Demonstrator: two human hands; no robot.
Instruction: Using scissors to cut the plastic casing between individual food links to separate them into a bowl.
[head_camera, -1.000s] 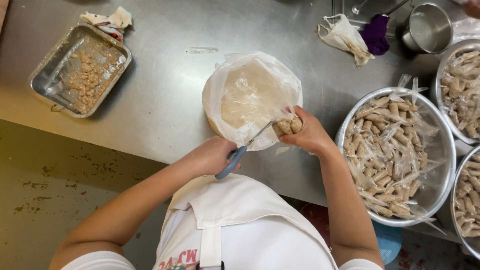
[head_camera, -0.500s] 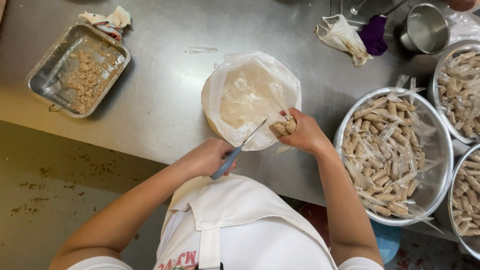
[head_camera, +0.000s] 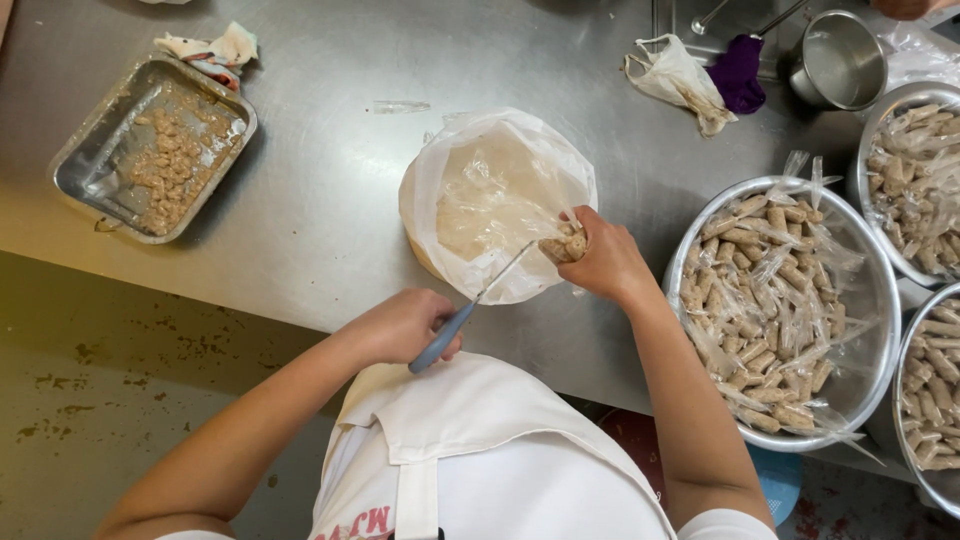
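Observation:
My left hand (head_camera: 400, 325) grips blue-handled scissors (head_camera: 470, 308) whose blades reach up to a small wrapped brown roll (head_camera: 562, 245). My right hand (head_camera: 605, 262) pinches that roll over the near edge of a bowl lined with a clear plastic bag (head_camera: 490, 190). The bag holds loose plastic wrappers. Just right of my right hand stands a large steel bowl (head_camera: 870, 290) filled with several plastic-wrapped brown rolls.
A metal tray (head_camera: 90, 170) with unwrapped brown pieces lies at the far left, a crumpled cloth (head_camera: 215, 48) behind it. At the back right are a steel pot (head_camera: 840, 60), a purple cloth (head_camera: 738, 72) and a crumpled bag (head_camera: 675, 75). More bowls of rolls (head_camera: 915, 180) crowd the right edge.
The scissor blades have come up against the roll held in my right hand. Both hands stay near the bowl's front edge.

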